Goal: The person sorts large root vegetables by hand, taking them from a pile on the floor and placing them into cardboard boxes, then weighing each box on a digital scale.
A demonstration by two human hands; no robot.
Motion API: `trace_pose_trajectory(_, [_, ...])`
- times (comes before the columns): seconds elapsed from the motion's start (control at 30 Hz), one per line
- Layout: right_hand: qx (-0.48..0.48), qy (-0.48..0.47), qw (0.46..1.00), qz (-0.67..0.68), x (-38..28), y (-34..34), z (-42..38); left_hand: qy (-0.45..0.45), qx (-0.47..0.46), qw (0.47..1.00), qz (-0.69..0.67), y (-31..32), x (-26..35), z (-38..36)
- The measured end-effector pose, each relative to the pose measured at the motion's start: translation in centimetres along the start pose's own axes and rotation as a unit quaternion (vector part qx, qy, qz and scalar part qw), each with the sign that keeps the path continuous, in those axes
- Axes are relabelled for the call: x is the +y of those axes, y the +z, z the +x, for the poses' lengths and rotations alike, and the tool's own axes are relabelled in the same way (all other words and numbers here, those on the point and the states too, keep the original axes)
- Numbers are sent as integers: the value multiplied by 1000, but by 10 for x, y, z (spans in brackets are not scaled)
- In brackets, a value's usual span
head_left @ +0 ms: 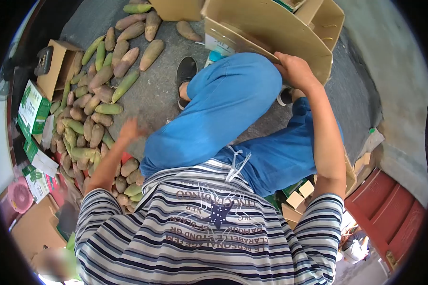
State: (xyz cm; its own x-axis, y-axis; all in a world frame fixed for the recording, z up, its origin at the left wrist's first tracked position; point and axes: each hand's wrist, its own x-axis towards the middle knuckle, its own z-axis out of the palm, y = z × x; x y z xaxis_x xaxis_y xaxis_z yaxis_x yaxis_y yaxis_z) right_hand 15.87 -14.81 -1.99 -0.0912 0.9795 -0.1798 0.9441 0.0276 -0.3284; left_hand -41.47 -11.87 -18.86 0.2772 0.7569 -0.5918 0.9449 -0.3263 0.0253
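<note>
We hold our left hand (128, 129) open, fingers spread, gripping nothing, just above the heap of green-brown pods (88, 111) that spreads on the floor (159, 90) ahead of and to the left of it; the nearest pods lie right beside the fingers. Small boxes (33, 107) sit beyond the heap, further left. Across our blue-clad knees, our right hand (295, 71) is closed on the edge of a cardboard box (271, 28), which stands ahead of that hand.
</note>
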Motion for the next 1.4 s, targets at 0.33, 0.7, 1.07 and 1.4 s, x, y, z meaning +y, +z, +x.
trace_pose_trajectory(0.33, [23, 10, 1000, -17, -11, -5, 0, -287, -167, 927, -175, 218, -66, -166])
trace_pose_trajectory(0.7, [13, 24, 999, -24, -11, -5, -2, -336, -131, 687, -631, 139, -31, -37])
trace_pose_trajectory(1.07, [-3, 31, 999, -36, -7, -4, 1, 217, 327, 749, -535, -225, 187, 31])
trace_pose_trajectory(1.4, [-12, 43, 999, -21, -4, 1, 4, 354, 426, 764, -331, -272, 306, 60])
